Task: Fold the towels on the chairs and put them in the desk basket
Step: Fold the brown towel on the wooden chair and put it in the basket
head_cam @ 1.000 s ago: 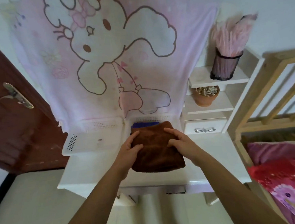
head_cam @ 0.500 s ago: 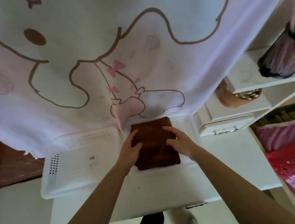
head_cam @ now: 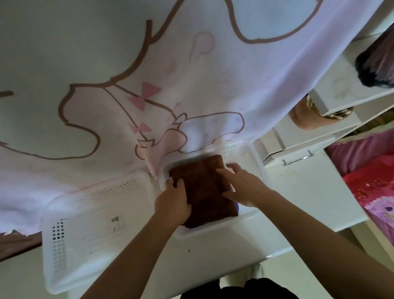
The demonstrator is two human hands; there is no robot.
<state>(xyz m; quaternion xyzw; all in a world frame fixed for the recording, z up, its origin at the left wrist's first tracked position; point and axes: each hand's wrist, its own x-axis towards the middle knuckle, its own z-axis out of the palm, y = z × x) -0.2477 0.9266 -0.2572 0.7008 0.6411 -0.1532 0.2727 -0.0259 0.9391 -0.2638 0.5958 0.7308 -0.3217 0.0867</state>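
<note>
From the head view, the brown towel (head_cam: 206, 186), folded into a neat block, is now down inside the right-hand basket (head_cam: 221, 227) at the far side of the white surface (head_cam: 313, 199). A second ago it was held above the surface, short of the rim. It sits on a blue towel (head_cam: 237, 208), of which only a sliver shows at the near right corner. By my reckoning this towel is as good as delivered – only the letting go is left.

Both arms reach straight out from the body. The left hand (head_cam: 172, 205) lies along the towel's left edge, thumb on top and fingers tucked down between cloth and basket wall, so it looks to be pinching that edge. The right hand (head_cam: 246, 188) is spread and relaxed – fingers straight, thumb lying on the towel's right edge, gripping nothing.

A second white basket (head_cam: 91, 228) stands just left of the first, and a big cartoon cloth (head_cam: 137, 59) hangs behind both, its hem touching their far rims.
</note>
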